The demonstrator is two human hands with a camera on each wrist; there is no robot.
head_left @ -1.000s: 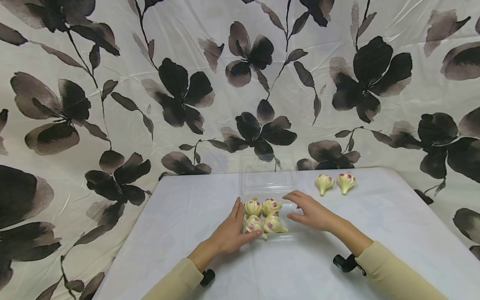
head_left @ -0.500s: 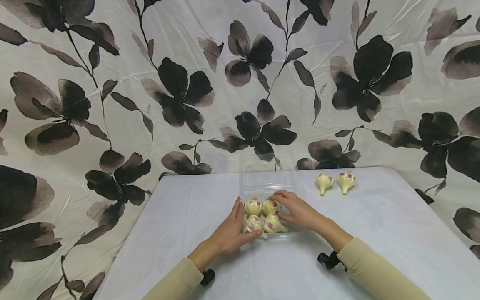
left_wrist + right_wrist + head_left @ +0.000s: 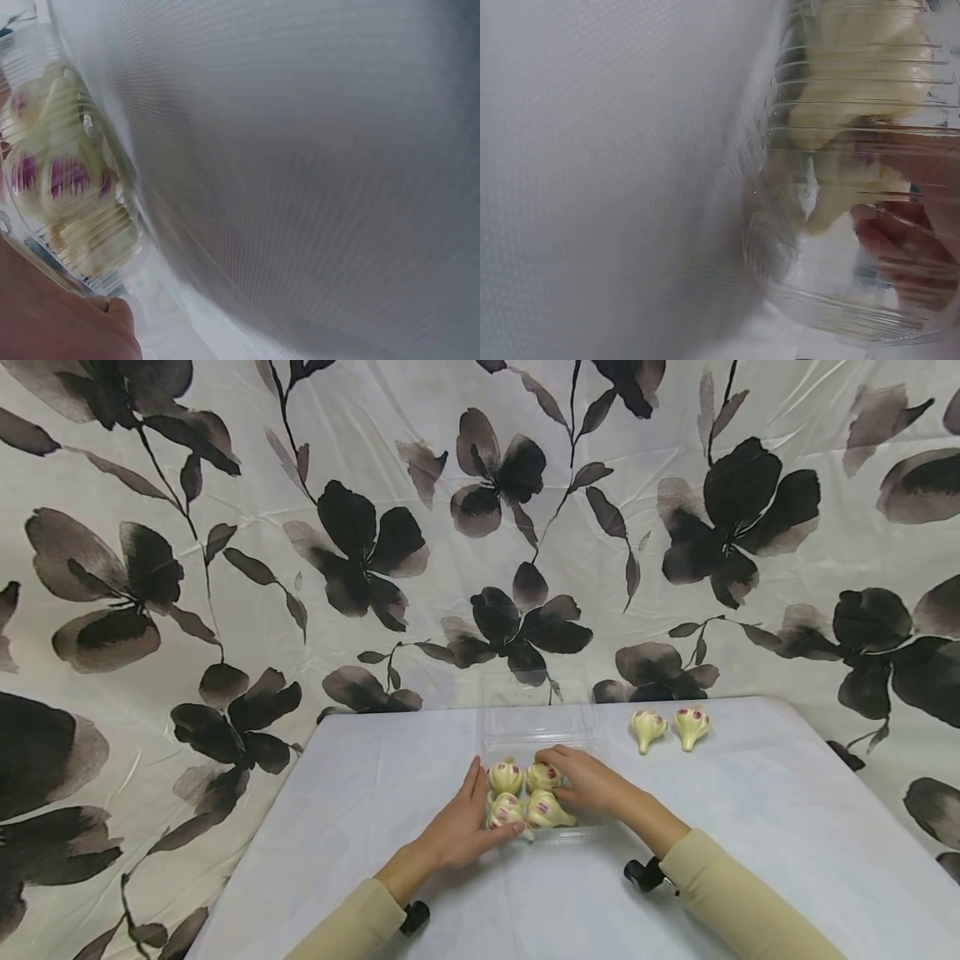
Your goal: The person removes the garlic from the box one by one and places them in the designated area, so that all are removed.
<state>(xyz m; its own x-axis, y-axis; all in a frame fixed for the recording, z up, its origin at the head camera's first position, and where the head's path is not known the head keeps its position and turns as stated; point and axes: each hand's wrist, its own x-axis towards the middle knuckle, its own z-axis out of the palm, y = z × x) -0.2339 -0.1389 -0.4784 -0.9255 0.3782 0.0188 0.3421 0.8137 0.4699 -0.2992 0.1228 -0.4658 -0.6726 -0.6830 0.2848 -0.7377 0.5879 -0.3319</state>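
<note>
Head view: sitting near the middle of the worktop, a little toward its far edge, a clear plastic tray holding four garlic bulbs in a two-by-two block. Resting against the tray's left wall, the left hand, fingers straight and together, thumb tip touching the near-left bulb. Reaching in from the tray's right side, the right hand, fingers curling over the far-right bulb, apparently pinching it, though the contact itself is lying hidden under the hand. Lying directly beneath those fingertips, that bulb, so the right hand is being the nearer one to it. Standing up behind the tray toward the far edge, the open clear lid. Lying well apart near the far right corner, two loose garlic bulbs, stems pointing toward the near edge.

Left wrist view: showing through the ribbed tray wall at the left of the picture, blurred bulbs with purple streaks; pressing at the bottom corner, part of the left hand. Filling the rest, white worktop cloth.

Right wrist view: looking through the curved ribbed tray wall, pale bulbs above and the right hand's fingers inside the tray just beside a bulb; not being clear enough to tell how tightly closing.
</note>
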